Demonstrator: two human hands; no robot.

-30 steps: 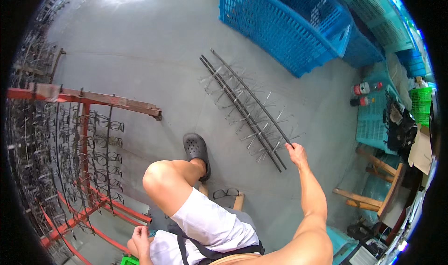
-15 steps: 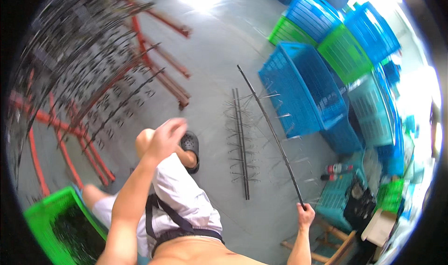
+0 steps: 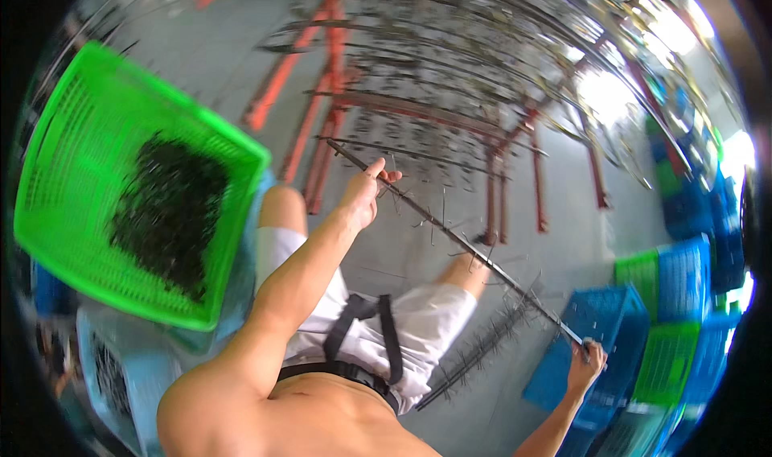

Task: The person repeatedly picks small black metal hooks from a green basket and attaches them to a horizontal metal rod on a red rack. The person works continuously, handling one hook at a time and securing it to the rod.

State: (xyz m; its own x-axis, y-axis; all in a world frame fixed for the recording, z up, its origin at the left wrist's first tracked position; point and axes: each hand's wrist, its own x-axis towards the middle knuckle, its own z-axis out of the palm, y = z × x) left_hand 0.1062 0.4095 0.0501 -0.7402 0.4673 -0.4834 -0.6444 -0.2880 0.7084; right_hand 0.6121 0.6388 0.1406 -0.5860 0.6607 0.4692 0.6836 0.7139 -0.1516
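Observation:
A long, thin dark rod with wire hooks (image 3: 500, 273) slants across in front of me, from upper left to lower right. My right hand (image 3: 589, 365) is closed around its lower right end. Near the upper left end, my left hand (image 3: 366, 193) has the rod between thumb and fingers. Thin bent wire hooks stick out along its length. Just beyond the rod stands a red metal rack (image 3: 418, 111) hung with several similar dark rods and small hooked pieces, blurred by motion.
A bright green basket (image 3: 72, 175) holding a heap of small black pieces (image 3: 173, 207) stands at my left. Light blue containers (image 3: 153, 360) sit below it. More hooked rods (image 3: 474, 359) lie on the floor near my leg. Blue crates (image 3: 591, 316) and green crates (image 3: 667, 362) are stacked at right.
My view has turned left, bringing the rack ahead and the green basket fully into sight. My left hand, free before, has come to the rod's far end. My right hand still holds the other end.

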